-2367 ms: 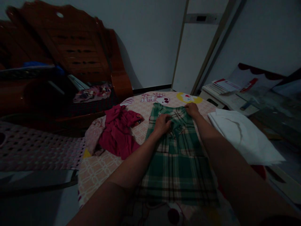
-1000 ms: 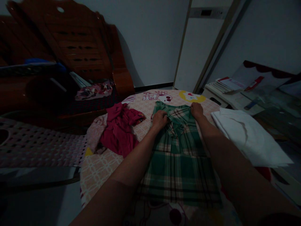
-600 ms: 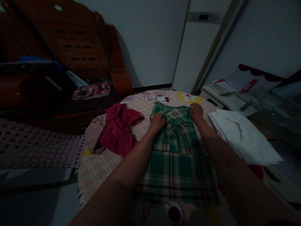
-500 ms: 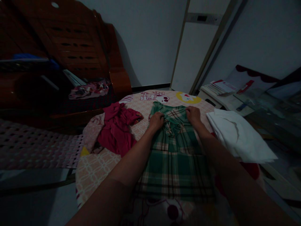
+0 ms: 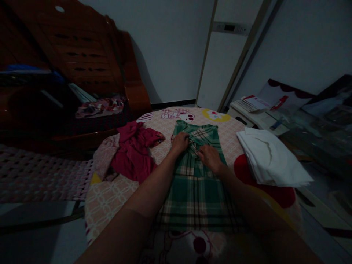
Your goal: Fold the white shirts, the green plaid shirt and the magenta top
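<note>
l hand [image 5: 180, 142] & r hand [image 5: 210, 157] both pinch ctr folds of green plaid garment [image 5: 194, 192], laid out mid bench [image 5: 106, 205], prob. to steady fabric; magenta cloth [image 5: 134, 152] & white cloth [image 5: 271, 157] off to sides, likely for room

The plaid garment [image 5: 195, 190] looks matt cloth, the bench [image 5: 82, 61] glossy, smooth wood.

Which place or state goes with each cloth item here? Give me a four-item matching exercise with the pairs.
Things:
1. Plaid garment
2. Dark pink clothing
3. White cloth
4. Patterned cloth

Places or states:
A. On the left side of the table
B. On the seat of the wooden chair
C. Touched by the left hand and right hand
D. At the table's right edge

Right pairs: 1-C, 2-A, 3-D, 4-B
</note>
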Tool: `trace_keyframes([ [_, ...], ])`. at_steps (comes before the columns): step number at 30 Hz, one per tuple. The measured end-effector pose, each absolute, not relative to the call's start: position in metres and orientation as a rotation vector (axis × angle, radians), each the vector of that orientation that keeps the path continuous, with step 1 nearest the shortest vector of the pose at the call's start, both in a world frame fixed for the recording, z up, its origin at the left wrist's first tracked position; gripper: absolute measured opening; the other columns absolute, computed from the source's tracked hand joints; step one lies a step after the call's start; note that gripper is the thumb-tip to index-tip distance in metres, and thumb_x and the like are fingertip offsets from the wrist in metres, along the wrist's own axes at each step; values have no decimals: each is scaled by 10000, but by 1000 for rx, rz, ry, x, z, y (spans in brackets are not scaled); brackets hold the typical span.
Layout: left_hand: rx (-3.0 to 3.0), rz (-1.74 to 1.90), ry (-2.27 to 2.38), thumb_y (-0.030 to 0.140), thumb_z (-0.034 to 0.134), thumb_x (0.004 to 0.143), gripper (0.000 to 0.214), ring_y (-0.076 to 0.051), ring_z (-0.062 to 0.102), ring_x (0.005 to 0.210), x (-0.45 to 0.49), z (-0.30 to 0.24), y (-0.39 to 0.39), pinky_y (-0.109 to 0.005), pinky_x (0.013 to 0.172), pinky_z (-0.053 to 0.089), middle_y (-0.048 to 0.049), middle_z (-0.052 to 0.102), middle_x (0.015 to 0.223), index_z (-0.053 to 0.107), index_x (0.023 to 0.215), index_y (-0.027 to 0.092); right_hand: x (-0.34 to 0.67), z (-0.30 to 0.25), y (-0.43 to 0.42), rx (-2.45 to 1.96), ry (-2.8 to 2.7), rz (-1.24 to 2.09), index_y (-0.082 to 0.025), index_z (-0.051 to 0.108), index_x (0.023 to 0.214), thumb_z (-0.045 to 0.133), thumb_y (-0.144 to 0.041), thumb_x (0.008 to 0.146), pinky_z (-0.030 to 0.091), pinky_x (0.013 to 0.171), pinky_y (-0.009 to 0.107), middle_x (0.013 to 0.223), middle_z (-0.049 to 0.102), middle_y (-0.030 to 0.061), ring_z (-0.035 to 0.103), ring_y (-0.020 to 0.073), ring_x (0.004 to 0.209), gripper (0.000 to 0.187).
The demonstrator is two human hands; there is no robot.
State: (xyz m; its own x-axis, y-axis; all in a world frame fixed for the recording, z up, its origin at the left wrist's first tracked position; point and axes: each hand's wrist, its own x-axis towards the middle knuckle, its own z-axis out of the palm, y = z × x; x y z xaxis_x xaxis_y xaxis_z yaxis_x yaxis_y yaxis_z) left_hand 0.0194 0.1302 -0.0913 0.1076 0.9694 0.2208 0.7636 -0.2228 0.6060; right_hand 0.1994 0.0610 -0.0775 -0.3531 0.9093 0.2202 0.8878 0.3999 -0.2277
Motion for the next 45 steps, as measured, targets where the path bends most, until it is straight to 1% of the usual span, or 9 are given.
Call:
trace_keyframes([
  [6, 2045, 822, 1717, 114, 517, 854, 363, -284, 612, 1178, 21, -89, 129, -416, 1074, 472, -106, 696, 1211, 755, 1118, 183, 211, -62, 66, -1418, -2261, 351, -197, 723, 731, 651, -210, 839, 428, 686, 289, 782, 697, 46, 627, 186, 734, 131],
  [11, 2063, 827, 1710, 126, 520, 862, 353, -270, 622, 1162, 20, -91, 131, -408, 1072, 474, -90, 703, 1196, 755, 1115, 195, 216, -56, 66, -1256, -2201, 510, -176, 718, 679, 688, -139, 773, 417, 682, 272, 719, 660, 18, 603, 154, 696, 106],
  [14, 2099, 793, 1720, 127, 509, 869, 362, -267, 618, 1175, 20, -91, 131, -412, 1077, 472, -88, 703, 1204, 748, 1133, 191, 214, -57, 65, -1225, -2175, 569, -172, 710, 675, 690, -137, 770, 411, 663, 261, 711, 649, 10, 588, 140, 674, 103],
  [21, 2099, 729, 1749, 142, 491, 890, 371, -265, 612, 1197, 20, -88, 129, -400, 1080, 471, -93, 691, 1240, 735, 1166, 186, 219, -57, 64, -1163, -2175, 616, -166, 675, 660, 641, -106, 725, 406, 624, 242, 714, 640, 7, 575, 130, 649, 95],
  [30, 2123, 727, 1748, 137, 479, 889, 371, -270, 612, 1200, 20, -88, 130, -402, 1072, 475, -111, 692, 1232, 731, 1161, 161, 221, -53, 63, -1251, -2482, 628, -161, 666, 629, 599, -65, 668, 376, 629, 242, 688, 675, 21, 571, 137, 651, 124],
  [34, 2114, 735, 1755, 139, 488, 887, 366, -266, 616, 1188, 20, -87, 129, -409, 1076, 477, -93, 692, 1230, 733, 1155, 178, 224, -53, 64, -1235, -2456, 730, -158, 696, 655, 636, -131, 726, 379, 622, 237, 672, 679, 17, 578, 138, 655, 96],
  [38, 2107, 733, 1748, 135, 504, 886, 365, -265, 614, 1181, 20, -87, 129, -415, 1079, 476, -92, 688, 1233, 729, 1168, 184, 229, -53, 67, -1335, -2184, 695, -153, 733, 734, 619, -273, 846, 389, 610, 242, 672, 684, 16, 593, 145, 653, 200],
  [42, 2114, 720, 1750, 140, 502, 896, 355, -267, 610, 1189, 20, -88, 130, -408, 1073, 480, -97, 688, 1234, 731, 1163, 182, 230, -56, 67, -1522, -2104, 543, -168, 755, 807, 642, -235, 830, 411, 642, 255, 747, 722, 34, 635, 166, 709, 133],
  [45, 2126, 730, 1751, 151, 506, 898, 343, -261, 614, 1178, 20, -90, 131, -406, 1066, 487, -89, 690, 1221, 732, 1152, 194, 225, -56, 64, -1660, -2220, 465, -186, 759, 840, 672, -272, 842, 406, 655, 266, 790, 736, 42, 652, 185, 755, 122],
])
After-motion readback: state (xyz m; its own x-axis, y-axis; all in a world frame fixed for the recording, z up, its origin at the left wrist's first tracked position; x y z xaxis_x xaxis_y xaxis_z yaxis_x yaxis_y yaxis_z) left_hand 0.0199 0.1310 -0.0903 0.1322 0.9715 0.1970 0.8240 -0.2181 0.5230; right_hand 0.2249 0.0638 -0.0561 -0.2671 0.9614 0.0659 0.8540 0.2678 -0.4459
